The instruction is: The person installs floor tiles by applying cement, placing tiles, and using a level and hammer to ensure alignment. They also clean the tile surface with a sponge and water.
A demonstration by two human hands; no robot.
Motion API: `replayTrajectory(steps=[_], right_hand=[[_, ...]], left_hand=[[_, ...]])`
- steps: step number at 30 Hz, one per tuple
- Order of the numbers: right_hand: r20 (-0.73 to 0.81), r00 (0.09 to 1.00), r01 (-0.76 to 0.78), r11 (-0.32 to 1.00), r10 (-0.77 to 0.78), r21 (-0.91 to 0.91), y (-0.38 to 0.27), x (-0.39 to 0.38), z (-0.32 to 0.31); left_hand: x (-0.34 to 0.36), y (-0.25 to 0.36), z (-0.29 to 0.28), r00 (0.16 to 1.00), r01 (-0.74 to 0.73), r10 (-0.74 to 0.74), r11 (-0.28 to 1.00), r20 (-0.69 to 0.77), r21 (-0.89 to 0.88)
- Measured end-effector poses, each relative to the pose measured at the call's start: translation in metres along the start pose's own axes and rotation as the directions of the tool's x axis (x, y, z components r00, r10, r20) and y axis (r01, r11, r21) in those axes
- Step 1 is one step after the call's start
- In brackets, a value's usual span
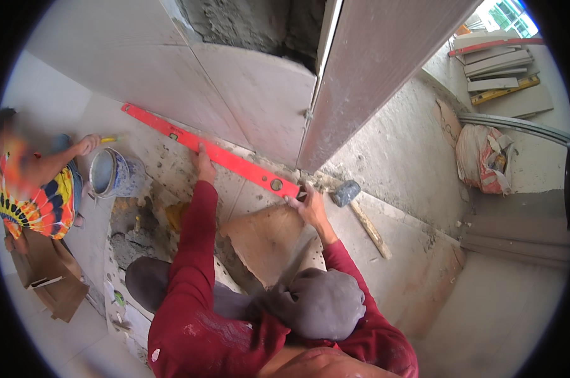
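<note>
A long red spirit level [231, 160] lies slantwise along the foot of the tiled wall [259, 94]. My left hand [204, 166] grips its near edge around the middle, the thumb and fingers partly hidden by the level. At its right end my right hand [310, 206] holds the tip, close to the wall's corner. Just right of that hand, a mallet with a dark head [346, 193] and a worn wooden handle [371, 230] rests on the floor. A piece of brown cardboard [266, 242] lies between my arms, in front of my knees.
At the left a co-worker in a bright patterned shirt [39, 195] holds a yellow-handled tool [108, 139] by a spattered bucket [112, 173]. Wet mortar [137, 236] sits nearby. Right of the wall are a white sack [483, 157], stacked tile strips [499, 63] and a yellow level [505, 90].
</note>
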State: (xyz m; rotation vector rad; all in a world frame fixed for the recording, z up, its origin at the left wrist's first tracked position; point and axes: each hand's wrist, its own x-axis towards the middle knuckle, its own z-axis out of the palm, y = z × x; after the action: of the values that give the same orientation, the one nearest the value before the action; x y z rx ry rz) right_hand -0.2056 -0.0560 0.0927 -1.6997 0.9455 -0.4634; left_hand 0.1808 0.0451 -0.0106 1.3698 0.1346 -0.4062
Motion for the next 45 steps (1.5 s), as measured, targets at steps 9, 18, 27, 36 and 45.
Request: replayTrajectory(steps=[9, 18, 27, 36, 45], right_hand=[[-0.107, 0.902, 0.377, 0.885, -0.417, -0.273, -0.110, -0.025, -0.061], [-0.234, 0.660, 0.680, 0.700, -0.714, -0.219, -0.213, 0.011, -0.099], [-0.237, 0.463, 0.607, 0.500, -0.854, -0.617, -0.249, 0.035, -0.125], [-0.196, 0.592, 0.543, 0.566, -0.782, -0.620, -0.250, 0.048, -0.112], [-0.012, 0.790, 0.543, 0.708, -0.613, -0.452, -0.156, -0.003, -0.098]], left_hand=[[-0.075, 0.145, 0.082, 0.990, -0.126, 0.104, 0.956, -0.095, -0.266], [-0.062, 0.280, 0.115, 0.987, -0.156, 0.158, 0.937, -0.018, -0.311], [-0.057, 0.336, 0.089, 0.983, -0.158, 0.180, 0.936, 0.041, -0.314], [-0.067, 0.333, 0.101, 0.982, -0.179, 0.190, 0.939, 0.009, -0.295], [-0.062, 0.331, 0.100, 0.977, -0.202, 0.214, 0.930, 0.004, -0.307]])
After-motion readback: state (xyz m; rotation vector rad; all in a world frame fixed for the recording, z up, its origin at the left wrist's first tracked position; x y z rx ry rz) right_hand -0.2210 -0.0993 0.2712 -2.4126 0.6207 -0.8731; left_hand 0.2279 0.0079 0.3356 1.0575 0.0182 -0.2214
